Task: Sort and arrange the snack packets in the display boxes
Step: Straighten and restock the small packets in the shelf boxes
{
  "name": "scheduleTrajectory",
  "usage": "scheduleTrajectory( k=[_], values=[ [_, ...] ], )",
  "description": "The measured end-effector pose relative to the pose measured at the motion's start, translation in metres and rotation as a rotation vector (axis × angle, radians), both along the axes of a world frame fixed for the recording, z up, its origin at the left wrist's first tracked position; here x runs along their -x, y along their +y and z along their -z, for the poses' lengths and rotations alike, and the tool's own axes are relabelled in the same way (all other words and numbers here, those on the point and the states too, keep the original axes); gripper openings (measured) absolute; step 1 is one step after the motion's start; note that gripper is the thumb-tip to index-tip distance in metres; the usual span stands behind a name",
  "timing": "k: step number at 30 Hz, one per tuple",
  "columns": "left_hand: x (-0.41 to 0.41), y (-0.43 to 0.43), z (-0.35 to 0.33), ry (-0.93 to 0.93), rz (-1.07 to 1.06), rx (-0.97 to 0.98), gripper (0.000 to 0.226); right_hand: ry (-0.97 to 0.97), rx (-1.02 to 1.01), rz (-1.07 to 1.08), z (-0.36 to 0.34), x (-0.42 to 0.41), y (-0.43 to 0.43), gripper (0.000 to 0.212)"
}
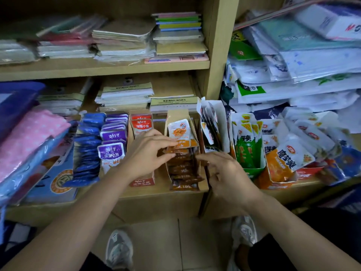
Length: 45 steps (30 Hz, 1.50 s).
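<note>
A narrow cardboard display box (168,169) in the middle of the shelf holds a row of orange and brown snack packets (182,163), with a white and orange packet (178,130) upright at the back. My left hand (148,153) pinches the orange packets near the back of that row. My right hand (224,169) sits at the box's right side, fingers curled against its wall; whether it grips anything cannot be told. Left of it stand a red packet box (141,124), purple packets (113,137) and blue packets (88,145).
To the right are a white box of dark packets (213,122), a green box (248,147) and an orange box (281,167) with loose packets piled behind. Notebooks and paper stacks fill the upper shelves. A pink dotted bag (29,137) lies at left. My shoes show on the floor below.
</note>
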State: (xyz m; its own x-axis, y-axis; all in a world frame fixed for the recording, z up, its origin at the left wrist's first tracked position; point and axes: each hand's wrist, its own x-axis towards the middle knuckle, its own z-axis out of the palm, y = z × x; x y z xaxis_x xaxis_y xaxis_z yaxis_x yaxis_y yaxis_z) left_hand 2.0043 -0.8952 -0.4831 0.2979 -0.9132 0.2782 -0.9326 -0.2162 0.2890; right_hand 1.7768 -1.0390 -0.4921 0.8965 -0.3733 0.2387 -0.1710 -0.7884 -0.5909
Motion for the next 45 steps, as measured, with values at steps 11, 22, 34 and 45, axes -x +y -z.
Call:
scheduleTrajectory(
  k=[11,22,34,45],
  values=[
    [0.001,-0.008,0.013,0.404,-0.151,0.494,0.018,-0.13,0.389,0.102,-0.007,-0.076,-0.042,0.017],
    [-0.002,-0.004,0.002,0.586,-0.381,0.759,0.012,-0.44,-0.208,0.376,-0.038,-0.078,-0.045,0.005],
    [0.002,0.006,0.004,0.549,-0.247,0.57,0.027,-0.349,-0.285,0.287,-0.054,-0.098,-0.048,0.003],
    [-0.001,0.006,0.011,0.374,-0.063,0.42,0.024,-0.408,-0.145,0.245,-0.052,-0.123,-0.067,0.009]
  ],
)
